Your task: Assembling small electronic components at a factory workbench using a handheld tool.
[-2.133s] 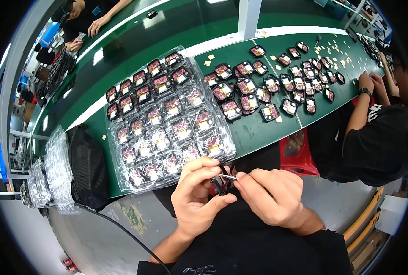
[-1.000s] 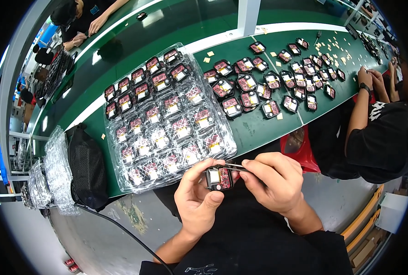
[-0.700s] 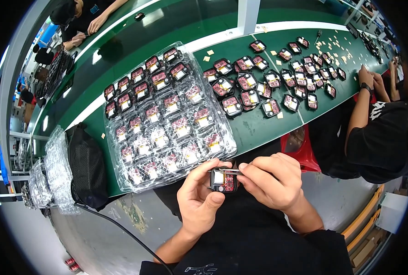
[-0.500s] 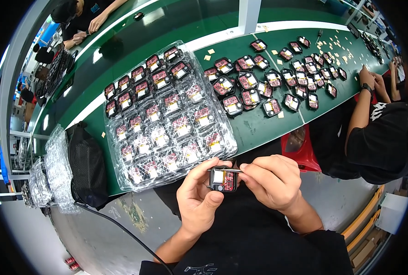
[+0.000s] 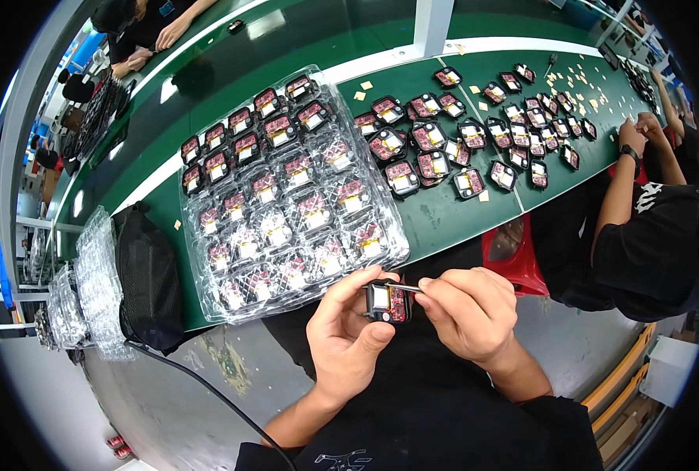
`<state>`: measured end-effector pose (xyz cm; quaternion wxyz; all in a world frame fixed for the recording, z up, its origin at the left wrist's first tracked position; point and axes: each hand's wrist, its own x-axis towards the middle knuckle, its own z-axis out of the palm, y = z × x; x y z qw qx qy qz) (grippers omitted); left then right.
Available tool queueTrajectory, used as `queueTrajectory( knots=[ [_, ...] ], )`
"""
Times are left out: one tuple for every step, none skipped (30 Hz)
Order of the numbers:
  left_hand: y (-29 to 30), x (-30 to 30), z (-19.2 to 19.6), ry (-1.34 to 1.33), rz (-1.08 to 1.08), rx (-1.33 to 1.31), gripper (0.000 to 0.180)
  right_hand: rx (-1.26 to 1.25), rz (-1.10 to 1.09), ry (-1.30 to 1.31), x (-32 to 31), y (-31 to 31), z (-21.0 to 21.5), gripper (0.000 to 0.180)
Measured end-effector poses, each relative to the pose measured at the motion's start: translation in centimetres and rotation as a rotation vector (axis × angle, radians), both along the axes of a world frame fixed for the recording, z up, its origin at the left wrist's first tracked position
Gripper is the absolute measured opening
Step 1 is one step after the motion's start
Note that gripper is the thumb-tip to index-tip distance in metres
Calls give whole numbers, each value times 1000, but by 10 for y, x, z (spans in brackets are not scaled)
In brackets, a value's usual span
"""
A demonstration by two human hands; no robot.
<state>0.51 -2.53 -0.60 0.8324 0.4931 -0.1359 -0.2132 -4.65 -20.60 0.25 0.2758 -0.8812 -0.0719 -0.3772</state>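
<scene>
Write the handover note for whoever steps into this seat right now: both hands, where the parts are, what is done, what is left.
Left hand: grips one small black module, open side up, above the lap.
Right hand: pinches thin metal tweezers, tip on the module's top edge.
Clear blister tray: on the green bench straight ahead, its pockets filled with the same modules.
Loose modules: scattered on the bench to the right, with small tan squares beyond them.
Spare clear trays: stacked at far left.
Done: cannot tell which modules are finished.
Left: the module in hand is mid-work.
</scene>
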Motion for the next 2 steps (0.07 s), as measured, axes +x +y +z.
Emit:
queueTrajectory(
  knots=[
    [-1,0,-1,-25,9,1,72,-2,-4,-2,0,0,-1,21],
    [0,0,0,-30,9,6,72,-1,2,5,-1,0,0,22]
  ],
)
